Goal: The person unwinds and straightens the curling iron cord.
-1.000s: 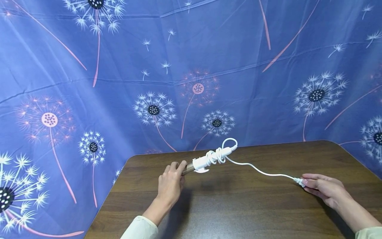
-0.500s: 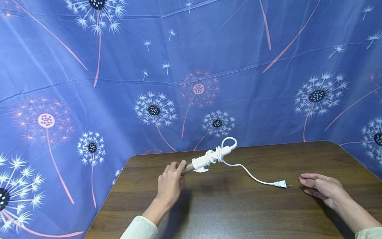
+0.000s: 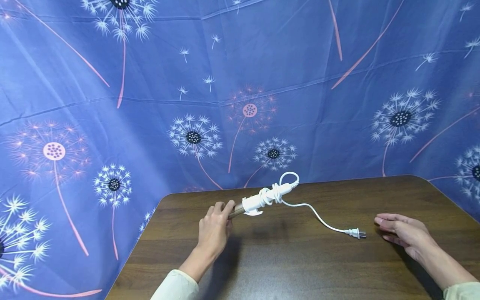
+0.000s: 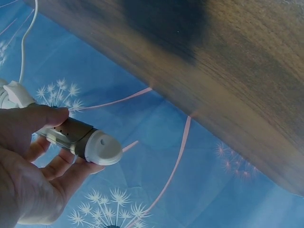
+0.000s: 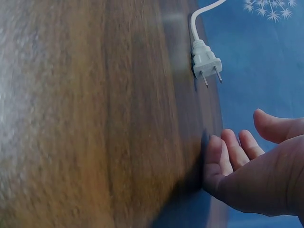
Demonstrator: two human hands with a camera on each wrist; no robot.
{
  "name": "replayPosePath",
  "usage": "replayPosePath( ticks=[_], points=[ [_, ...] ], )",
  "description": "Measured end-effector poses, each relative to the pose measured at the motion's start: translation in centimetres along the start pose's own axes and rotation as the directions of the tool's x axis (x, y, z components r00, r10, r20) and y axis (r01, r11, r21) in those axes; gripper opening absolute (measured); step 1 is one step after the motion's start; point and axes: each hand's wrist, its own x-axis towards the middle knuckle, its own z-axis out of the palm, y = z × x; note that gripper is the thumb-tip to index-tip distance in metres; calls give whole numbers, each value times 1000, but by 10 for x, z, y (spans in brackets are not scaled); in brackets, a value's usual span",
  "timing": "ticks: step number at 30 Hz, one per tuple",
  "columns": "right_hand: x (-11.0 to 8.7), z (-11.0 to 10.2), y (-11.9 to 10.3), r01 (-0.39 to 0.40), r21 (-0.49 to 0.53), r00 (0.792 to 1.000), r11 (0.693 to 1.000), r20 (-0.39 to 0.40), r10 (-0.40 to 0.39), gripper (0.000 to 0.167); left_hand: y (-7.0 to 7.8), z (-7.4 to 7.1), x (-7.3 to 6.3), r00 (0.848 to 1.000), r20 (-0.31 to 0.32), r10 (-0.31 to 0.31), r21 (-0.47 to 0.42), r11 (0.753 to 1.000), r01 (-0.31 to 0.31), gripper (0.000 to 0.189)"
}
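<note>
My left hand [image 3: 215,231] grips a curling iron [image 3: 253,203] by its brownish barrel, thumb on one side and fingers on the other. The white handle points up and to the right, held above the table. In the left wrist view the barrel [image 4: 71,134] ends in a rounded white tip [image 4: 103,148] beyond the fingers. Several turns of white cord [image 3: 276,194] wrap the handle. The cord's loose end runs right to a two-prong plug [image 3: 352,233], its prongs toward my right hand [image 3: 406,235]. That hand holds nothing, its fingers loosely bent and apart from the plug.
The brown wood-grain table [image 3: 285,266] lies beneath both hands. Behind it hangs a blue cloth [image 3: 322,108] printed with dandelions, close to the table's back edge. The left hand casts a dark shadow on the tabletop.
My right hand has let go of the plug, which has swung left away from the fingertips. The cord sags more now. My left hand and the curling iron stay nearly in place.
</note>
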Motion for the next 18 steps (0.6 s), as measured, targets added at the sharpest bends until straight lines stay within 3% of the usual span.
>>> replayPosePath(
  ticks=[13, 18],
  points=[
    [9, 19, -7, 158, 83, 986, 984, 38, -162, 25, 0, 2, 0, 1000, -10, 8, -4, 1000, -8, 51],
    [12, 28, -13, 175, 70, 981, 982, 72, -180, 23, 0, 1, 0, 1000, -7, 13, -5, 1000, -13, 51]
  ],
)
